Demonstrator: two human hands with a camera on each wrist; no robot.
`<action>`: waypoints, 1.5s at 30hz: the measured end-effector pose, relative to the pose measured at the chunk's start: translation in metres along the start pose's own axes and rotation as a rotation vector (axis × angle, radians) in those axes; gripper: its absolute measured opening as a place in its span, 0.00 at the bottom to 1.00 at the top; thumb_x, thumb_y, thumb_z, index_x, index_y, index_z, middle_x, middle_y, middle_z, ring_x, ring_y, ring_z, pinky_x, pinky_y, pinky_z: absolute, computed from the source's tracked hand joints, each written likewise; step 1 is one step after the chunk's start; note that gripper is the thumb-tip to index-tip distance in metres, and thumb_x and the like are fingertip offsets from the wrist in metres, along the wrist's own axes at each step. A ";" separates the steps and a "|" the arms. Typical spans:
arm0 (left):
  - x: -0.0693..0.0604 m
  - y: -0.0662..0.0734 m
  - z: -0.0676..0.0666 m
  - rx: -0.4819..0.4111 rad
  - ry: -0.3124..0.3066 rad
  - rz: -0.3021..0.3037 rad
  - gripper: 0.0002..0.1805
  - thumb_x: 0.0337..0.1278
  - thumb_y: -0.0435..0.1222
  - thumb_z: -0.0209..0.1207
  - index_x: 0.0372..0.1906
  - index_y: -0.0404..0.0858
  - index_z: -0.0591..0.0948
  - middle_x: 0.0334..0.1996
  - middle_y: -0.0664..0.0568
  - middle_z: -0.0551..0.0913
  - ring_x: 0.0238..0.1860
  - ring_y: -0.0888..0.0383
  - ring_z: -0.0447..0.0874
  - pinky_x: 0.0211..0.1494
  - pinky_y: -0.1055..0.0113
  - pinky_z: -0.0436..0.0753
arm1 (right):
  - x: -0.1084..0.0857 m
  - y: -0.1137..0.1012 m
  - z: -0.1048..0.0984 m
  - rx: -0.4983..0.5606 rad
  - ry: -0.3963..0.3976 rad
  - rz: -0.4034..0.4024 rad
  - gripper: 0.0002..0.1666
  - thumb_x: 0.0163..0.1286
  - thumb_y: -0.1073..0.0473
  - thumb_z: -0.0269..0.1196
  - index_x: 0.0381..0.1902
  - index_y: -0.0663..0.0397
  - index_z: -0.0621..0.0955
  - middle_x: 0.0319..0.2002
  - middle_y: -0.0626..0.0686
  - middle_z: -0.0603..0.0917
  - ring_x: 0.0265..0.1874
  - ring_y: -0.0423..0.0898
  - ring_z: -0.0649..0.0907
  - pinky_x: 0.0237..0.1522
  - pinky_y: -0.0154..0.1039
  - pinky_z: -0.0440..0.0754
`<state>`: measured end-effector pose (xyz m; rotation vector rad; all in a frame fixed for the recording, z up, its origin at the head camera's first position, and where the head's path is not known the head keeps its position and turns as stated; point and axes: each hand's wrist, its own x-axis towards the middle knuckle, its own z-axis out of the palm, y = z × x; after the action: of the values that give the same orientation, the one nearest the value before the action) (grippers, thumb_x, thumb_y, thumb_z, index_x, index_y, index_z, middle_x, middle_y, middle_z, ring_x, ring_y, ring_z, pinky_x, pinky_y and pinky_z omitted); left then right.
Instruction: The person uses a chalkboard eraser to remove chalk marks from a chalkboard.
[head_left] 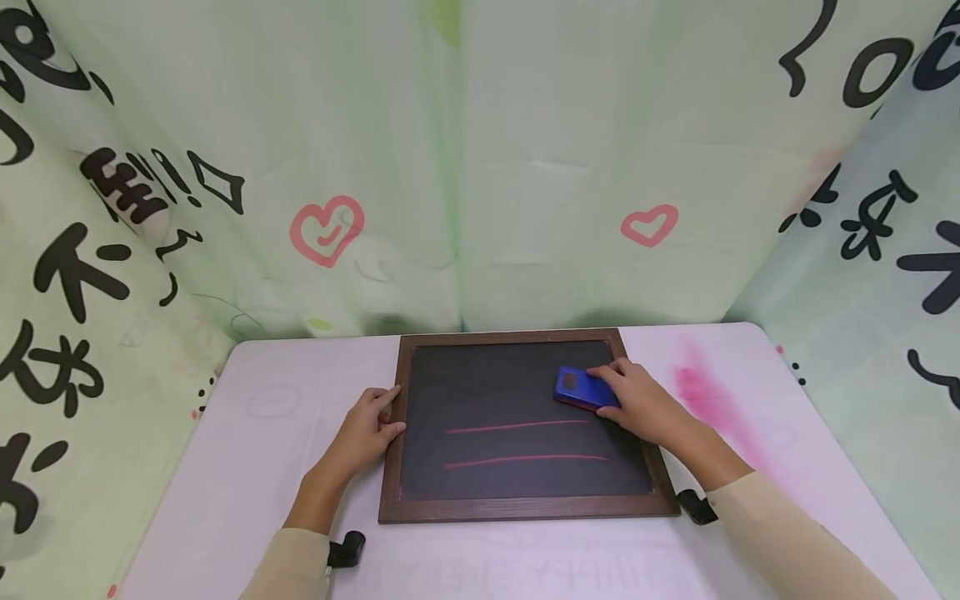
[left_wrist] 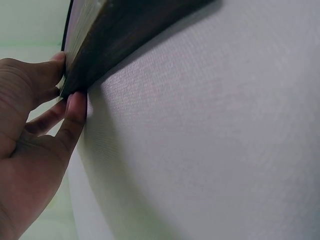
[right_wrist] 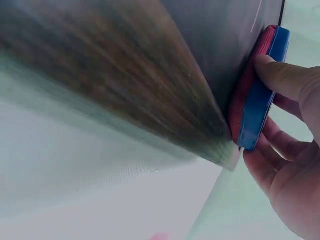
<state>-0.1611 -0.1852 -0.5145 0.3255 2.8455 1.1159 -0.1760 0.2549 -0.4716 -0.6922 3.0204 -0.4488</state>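
A small blackboard (head_left: pixel 487 375) with a brown wooden frame lies on the table. Two pink lines (head_left: pixel 525 460) run across its dark surface, one above the other. Toward the board's upper right, my right hand (head_left: pixel 637 400) grips a blue eraser (head_left: pixel 585 388) between thumb and fingers. In the right wrist view the eraser's red pad (right_wrist: pixel 247 95) faces the board and appears to touch it. My left hand (head_left: pixel 367 429) holds the left side of the frame, thumb and fingers against its edge. The left wrist view shows the frame's edge (left_wrist: pixel 115 45) between those fingertips.
The white table (head_left: pixel 300 375) extends around the board, with a pink smear (head_left: pixel 708 392) on its right side. Pale green curtains (head_left: pixel 525 167) with black writing and red hearts surround it on the back and sides. A black strap piece (head_left: pixel 347 550) sits at the left wrist.
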 end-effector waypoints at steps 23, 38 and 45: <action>-0.002 0.000 0.000 0.002 0.006 -0.010 0.35 0.60 0.28 0.69 0.72 0.28 0.71 0.61 0.34 0.75 0.44 0.51 0.79 0.46 0.59 0.82 | 0.030 -0.036 0.015 -0.044 0.000 -0.059 0.37 0.65 0.52 0.75 0.65 0.66 0.78 0.51 0.65 0.79 0.49 0.61 0.80 0.54 0.57 0.81; 0.000 0.001 0.000 0.001 0.004 -0.013 0.35 0.61 0.28 0.69 0.73 0.29 0.71 0.61 0.34 0.75 0.44 0.50 0.79 0.47 0.58 0.82 | 0.073 -0.087 0.035 -0.079 -0.076 -0.135 0.37 0.68 0.48 0.72 0.68 0.63 0.77 0.53 0.62 0.79 0.48 0.56 0.79 0.53 0.51 0.81; 0.001 0.000 0.000 0.005 0.010 0.009 0.35 0.60 0.27 0.69 0.72 0.27 0.71 0.60 0.34 0.75 0.43 0.51 0.78 0.45 0.60 0.81 | 0.090 -0.122 0.045 -0.069 -0.116 -0.184 0.37 0.69 0.48 0.71 0.69 0.60 0.76 0.56 0.62 0.78 0.51 0.56 0.78 0.56 0.50 0.80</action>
<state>-0.1618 -0.1851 -0.5141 0.3340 2.8585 1.1158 -0.2020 0.0996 -0.4757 -0.9703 2.8883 -0.2968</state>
